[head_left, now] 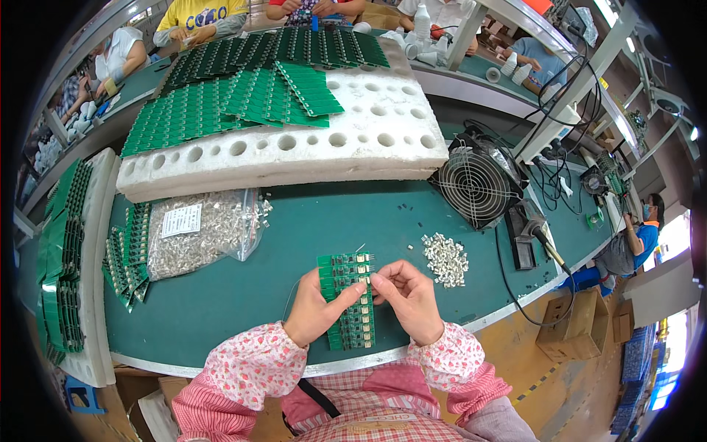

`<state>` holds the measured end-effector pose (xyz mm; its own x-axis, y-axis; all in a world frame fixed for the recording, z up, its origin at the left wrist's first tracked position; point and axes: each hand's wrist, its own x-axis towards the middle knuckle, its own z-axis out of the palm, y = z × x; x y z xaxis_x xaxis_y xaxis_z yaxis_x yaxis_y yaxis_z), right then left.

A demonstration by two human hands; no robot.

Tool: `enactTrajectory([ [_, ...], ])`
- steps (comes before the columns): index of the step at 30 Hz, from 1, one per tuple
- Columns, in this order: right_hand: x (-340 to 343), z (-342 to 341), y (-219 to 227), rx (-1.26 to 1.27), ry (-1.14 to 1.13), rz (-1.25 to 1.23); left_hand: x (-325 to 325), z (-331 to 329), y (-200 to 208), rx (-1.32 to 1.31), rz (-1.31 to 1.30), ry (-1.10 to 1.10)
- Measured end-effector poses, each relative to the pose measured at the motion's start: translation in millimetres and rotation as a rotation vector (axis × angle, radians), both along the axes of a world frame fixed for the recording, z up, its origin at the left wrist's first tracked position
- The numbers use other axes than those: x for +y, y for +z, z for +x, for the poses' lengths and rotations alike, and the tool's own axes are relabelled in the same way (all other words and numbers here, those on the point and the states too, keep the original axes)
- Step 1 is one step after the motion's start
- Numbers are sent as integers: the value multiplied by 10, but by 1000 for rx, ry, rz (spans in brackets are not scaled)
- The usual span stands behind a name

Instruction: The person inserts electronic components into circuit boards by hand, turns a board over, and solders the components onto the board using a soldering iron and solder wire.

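Observation:
A green circuit board strip [343, 272] lies upright on the green table mat in front of me. My left hand [317, 313] grips its left edge, thumb pressed on the board's face. My right hand [409, 295] is beside the board's right edge, fingers pinched together on something too small to make out. A pile of small white components [445, 259] lies just right of my right hand.
A clear bag of small metal parts [202, 232] lies left of the board, next to stacked green boards [127, 254]. A white foam block [294, 151] behind carries several green board panels. A small fan [475, 184] and soldering iron stand [526, 236] are at right. Other people work across the bench.

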<state>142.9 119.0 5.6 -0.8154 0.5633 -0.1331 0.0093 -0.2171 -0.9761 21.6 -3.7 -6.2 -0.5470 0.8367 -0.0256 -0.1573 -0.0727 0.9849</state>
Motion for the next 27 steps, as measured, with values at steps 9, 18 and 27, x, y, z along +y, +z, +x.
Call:
enactTrajectory([
  [9, -49, -2, -17, 48, -24, 24, -14, 45, 95, 56, -24, 63],
  [18, -115, 1, -89, 62, -58, 132, -13, 77, 101, 225, 14, 125],
  [27, 168, 118, -37, -94, -182, 611, 26, 39, 78, 100, 48, 5],
])
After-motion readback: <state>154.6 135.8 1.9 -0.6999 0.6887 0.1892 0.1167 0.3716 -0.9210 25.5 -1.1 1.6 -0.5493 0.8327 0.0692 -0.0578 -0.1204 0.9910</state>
